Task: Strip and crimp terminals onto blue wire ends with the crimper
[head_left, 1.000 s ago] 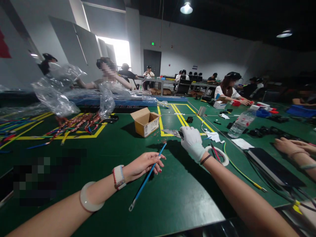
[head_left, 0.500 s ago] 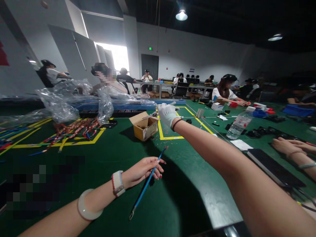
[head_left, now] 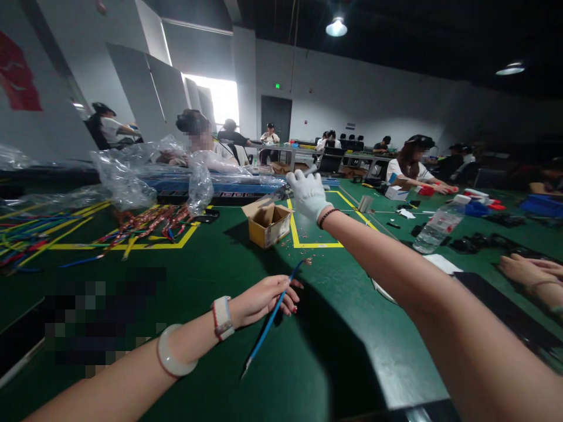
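In the head view, my left hand point(head_left: 267, 300) pinches a blue cable point(head_left: 265, 333) between thumb and fingers. A metal lug tips the cable's lower end, and frayed copper strands show at its upper end. My right hand point(head_left: 307, 192), in a white glove, is raised farther out over the table. Its fingers are curled around a grey metal hand tool point(head_left: 281, 191), mostly hidden by the glove, so its exact kind is unclear. Just left of and below that hand stands an open cardboard box point(head_left: 269, 227). Copper scraps point(head_left: 303, 251) are scattered beside the box.
Bundled cables with bare copper point(head_left: 145, 225) lie at the left, near crumpled clear plastic point(head_left: 125, 181). Yellow tape point(head_left: 316, 245) marks the green table. A water bottle point(head_left: 440, 225) stands at right, near a co-worker's hands point(head_left: 523, 272). Other people sit farther back.
The whole view has shifted, so things appear farther right. My left hand keeps its hold on the blue cable. The gloved right hand has tilted, its fingers more visible and slightly higher.
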{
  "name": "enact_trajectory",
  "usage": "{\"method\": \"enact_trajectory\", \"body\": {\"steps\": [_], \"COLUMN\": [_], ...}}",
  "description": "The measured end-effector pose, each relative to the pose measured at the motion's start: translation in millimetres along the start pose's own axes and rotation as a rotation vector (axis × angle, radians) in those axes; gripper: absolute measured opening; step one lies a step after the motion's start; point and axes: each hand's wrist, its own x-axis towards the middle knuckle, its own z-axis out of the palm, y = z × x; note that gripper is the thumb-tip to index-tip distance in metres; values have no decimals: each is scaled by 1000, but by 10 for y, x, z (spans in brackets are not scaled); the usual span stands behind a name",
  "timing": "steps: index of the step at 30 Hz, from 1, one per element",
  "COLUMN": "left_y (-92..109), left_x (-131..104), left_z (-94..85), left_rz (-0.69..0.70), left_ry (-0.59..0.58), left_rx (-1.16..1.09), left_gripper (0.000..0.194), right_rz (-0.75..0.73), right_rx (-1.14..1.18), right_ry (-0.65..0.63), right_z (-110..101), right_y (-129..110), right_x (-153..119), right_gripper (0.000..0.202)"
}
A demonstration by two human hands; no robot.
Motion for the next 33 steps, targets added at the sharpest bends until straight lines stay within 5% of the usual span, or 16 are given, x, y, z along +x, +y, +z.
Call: {"method": "enact_trajectory", "body": {"steps": [7, 12, 24, 33], "left_y": [22, 83, 134, 137], "left_x": [20, 17, -3, -47], "left_z": [-74, -73, -75, -59], "left_rz": [19, 2, 42, 4], "left_ry": [79, 4, -46, -89], "left_rx": [-183, -339, -381, -313], "left_gripper": [18, 2, 8, 13], "right_rz": [170, 232, 327, 389], "right_rx": [330, 398, 363, 415], "right_ry": [97, 109, 89, 65], "right_z": [466, 812, 746, 898], "right_y": [370, 498, 551, 602], "right_x": [-1096, -1684, -1782, -1844], "right_gripper": [50, 49, 45, 41]}}
